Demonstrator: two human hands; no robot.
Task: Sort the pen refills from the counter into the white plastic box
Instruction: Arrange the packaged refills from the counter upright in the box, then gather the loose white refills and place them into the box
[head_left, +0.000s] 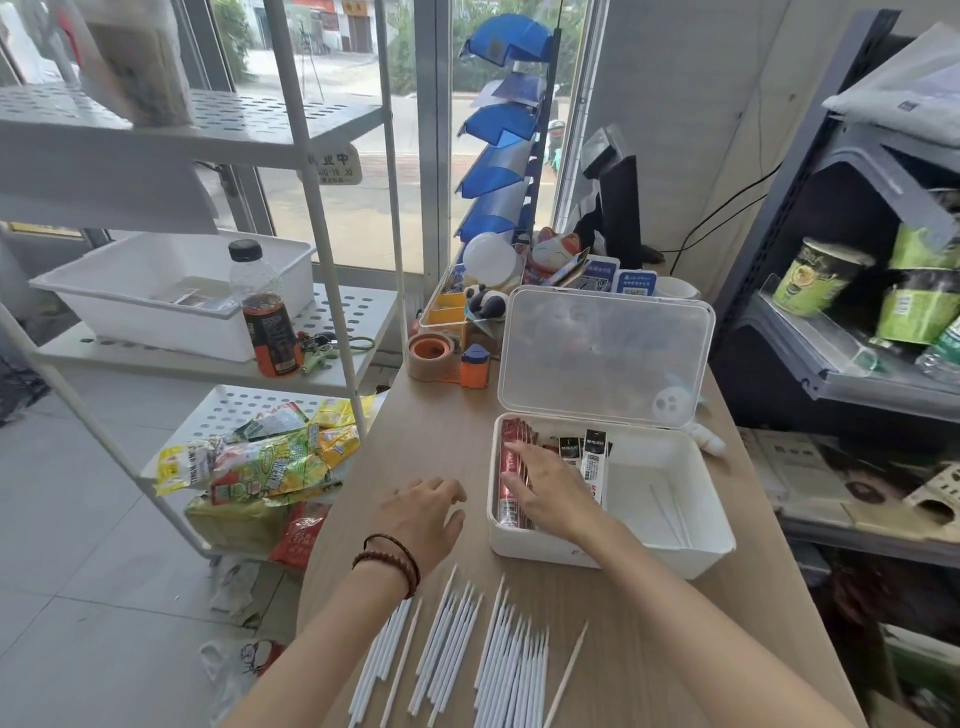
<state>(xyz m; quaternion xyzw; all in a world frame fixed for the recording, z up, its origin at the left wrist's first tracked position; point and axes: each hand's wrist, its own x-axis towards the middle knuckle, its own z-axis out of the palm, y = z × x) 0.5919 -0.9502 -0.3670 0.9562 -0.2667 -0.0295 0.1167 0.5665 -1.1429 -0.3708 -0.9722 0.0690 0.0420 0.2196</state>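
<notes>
On the wooden counter (447, 431), in the head view, the pen refills (514, 670) lie in several loose groups near the front edge, all pointing about the same way, and two more already lie in the right part of the white plastic box (696, 564), whose clear lid (602, 353) stands open behind it. I judge each refill as very light, thin and smooth, stiff enough to lift but easy to bend, and ready to roll away; so it is better to pinch a small bundle near the middle, not at the fine tips (the tips may leak or break). The right hand (545, 483) is inside the box, its fingers quite straight and a little apart, resting on the red packets (511, 467) at the left side; it grips nothing that I can see. The left hand (421, 514) hovers over the counter beside the box, fingers relaxed and holding nothing. About writing: the black-and-white packets (587, 457) carry a small logo that may be "M&G", but I cannot read it surely. The sign (332, 166) on the window shows Chinese characters and hours, too blurred to read.
</notes>
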